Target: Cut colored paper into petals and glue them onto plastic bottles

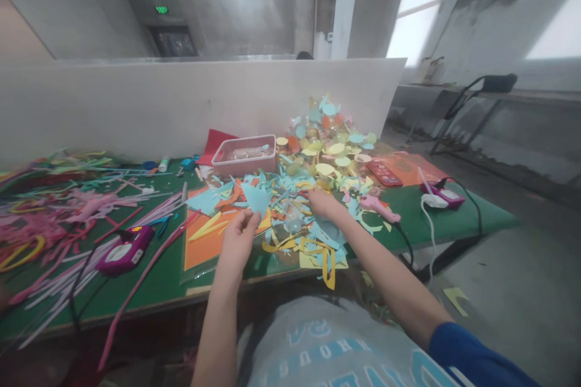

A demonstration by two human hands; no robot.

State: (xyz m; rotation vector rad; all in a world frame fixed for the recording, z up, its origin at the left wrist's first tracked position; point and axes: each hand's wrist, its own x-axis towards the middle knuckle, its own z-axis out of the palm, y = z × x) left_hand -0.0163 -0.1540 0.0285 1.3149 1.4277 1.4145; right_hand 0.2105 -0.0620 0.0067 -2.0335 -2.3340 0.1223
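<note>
My left hand (239,231) is closed, its thumb and fingers pinching a light blue piece of paper (257,197) above the table's front part. To the right, my right hand (323,203) reaches into a heap of cut paper scraps (290,184) in blue, yellow and orange. Its fingers are curled together, and what they hold is too small to make out. Under and beside my left hand lies an orange sheet (200,254) in a clear sleeve. Yellow paper strips (329,266) hang over the table edge between my arms.
A pink basket (245,164) stands behind the scraps, beside a pile of clear balls and paper discs (333,133). A pink glue gun (380,208), a red phone-like case (385,173) and purple devices (126,251) with cords lie around. Pipe-cleaner-like strips (95,205) cover the left side.
</note>
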